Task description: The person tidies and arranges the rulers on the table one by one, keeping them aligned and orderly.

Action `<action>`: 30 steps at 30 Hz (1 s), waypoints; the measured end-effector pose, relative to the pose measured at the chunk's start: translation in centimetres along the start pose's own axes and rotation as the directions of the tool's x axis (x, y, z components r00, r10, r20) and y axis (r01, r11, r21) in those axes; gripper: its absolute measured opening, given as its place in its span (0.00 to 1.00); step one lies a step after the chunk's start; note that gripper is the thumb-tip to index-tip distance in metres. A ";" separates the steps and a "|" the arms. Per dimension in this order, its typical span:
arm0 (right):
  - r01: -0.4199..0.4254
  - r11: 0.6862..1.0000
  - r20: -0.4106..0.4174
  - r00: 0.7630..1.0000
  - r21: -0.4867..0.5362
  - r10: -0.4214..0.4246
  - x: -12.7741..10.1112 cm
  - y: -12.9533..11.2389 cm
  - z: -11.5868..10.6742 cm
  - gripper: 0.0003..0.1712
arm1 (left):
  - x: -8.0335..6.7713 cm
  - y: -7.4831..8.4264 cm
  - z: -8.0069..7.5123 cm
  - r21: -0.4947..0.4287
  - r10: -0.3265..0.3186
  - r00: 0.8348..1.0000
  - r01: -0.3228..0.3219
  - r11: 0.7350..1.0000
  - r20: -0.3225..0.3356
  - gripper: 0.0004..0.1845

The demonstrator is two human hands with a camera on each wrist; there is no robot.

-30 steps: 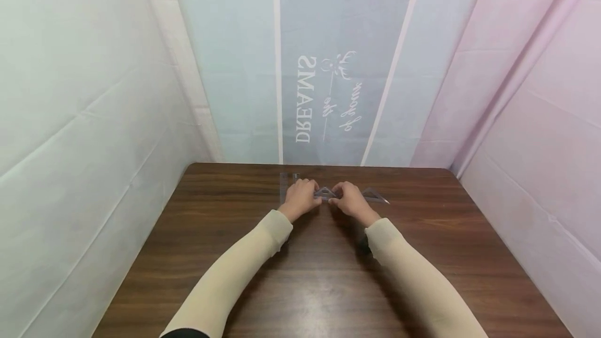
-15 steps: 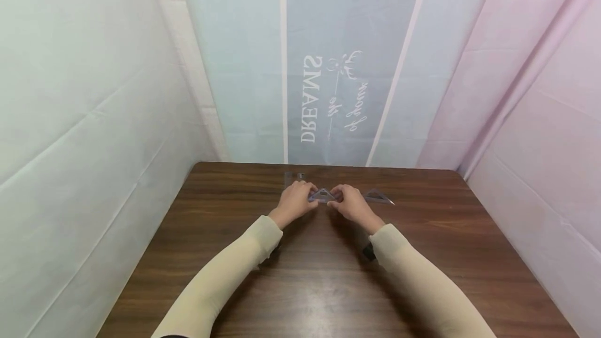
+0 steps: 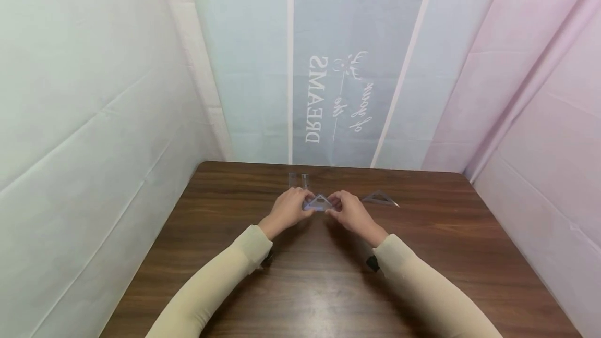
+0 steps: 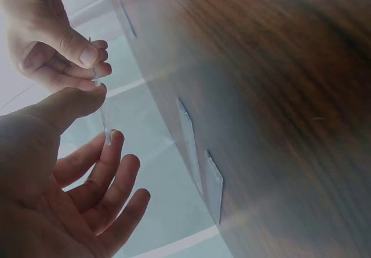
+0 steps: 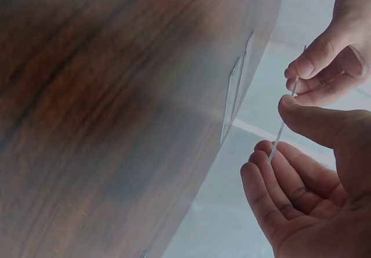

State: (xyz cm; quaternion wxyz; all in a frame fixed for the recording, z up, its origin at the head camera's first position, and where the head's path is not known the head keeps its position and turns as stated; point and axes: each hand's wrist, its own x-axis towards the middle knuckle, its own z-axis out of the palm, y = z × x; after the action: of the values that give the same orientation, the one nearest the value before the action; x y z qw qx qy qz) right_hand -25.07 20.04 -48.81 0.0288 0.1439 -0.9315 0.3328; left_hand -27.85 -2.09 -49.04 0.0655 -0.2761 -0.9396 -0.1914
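Observation:
A small clear plastic triangle is held upright just above the dark wooden table, between both hands. My left hand pinches its left corner between thumb and forefinger. The right hand pinches its right corner the same way. In the left wrist view the triangle shows edge-on between my left thumb and forefinger, with the other fingers spread loosely below. The right wrist view shows the thin edge under the right thumb.
A second clear triangle lies flat on the table to the right of the hands. Two clear rulers lie just beyond the left hand, near the far edge, and show as rulers in the left wrist view. Fabric walls close in three sides.
Both hands have drawn the small triangle slightly toward me, away from the rulers and the second triangle. The grip on its two corners is the same.

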 end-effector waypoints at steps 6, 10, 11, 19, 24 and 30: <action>0.013 1.000 0.005 1.000 -0.005 -0.013 -0.7 -0.5 0.6 0.18 | -1.5 -0.2 -0.3 0.036 0.014 1.000 -0.014 0.999 -0.004 0.21; 0.040 0.999 -0.003 0.999 0.003 -0.040 -1.1 -0.7 0.9 0.18 | -2.4 -0.2 -0.4 0.026 0.023 1.000 -0.023 0.999 -0.016 0.21; 0.046 0.999 -0.005 0.999 0.006 -0.046 -1.2 -0.8 1.0 0.18 | -2.6 -0.2 -0.5 0.025 0.026 0.999 -0.026 0.999 -0.020 0.21; 0.050 0.999 0.021 0.999 0.006 -0.050 -2.2 -1.8 1.2 0.20 | -3.9 -0.2 -0.9 0.029 0.024 0.999 -0.023 0.999 -0.024 0.22; 0.066 0.998 0.037 0.997 0.000 -0.066 -2.6 -2.2 1.2 0.21 | -4.7 -0.4 -1.4 0.012 0.039 0.999 -0.039 0.999 -0.024 0.21; 0.095 0.995 0.054 0.994 0.033 -0.096 -3.1 -2.8 1.2 0.20 | -5.6 -0.5 -2.1 0.016 0.047 0.999 -0.047 0.999 -0.016 0.21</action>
State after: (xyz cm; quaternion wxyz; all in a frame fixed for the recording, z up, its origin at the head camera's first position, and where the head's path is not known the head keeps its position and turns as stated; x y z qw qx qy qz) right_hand -21.25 17.95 -48.52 0.0165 0.1979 -0.9189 0.3409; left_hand -23.37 -6.12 -48.60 0.0797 -0.2961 -0.9337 -0.1848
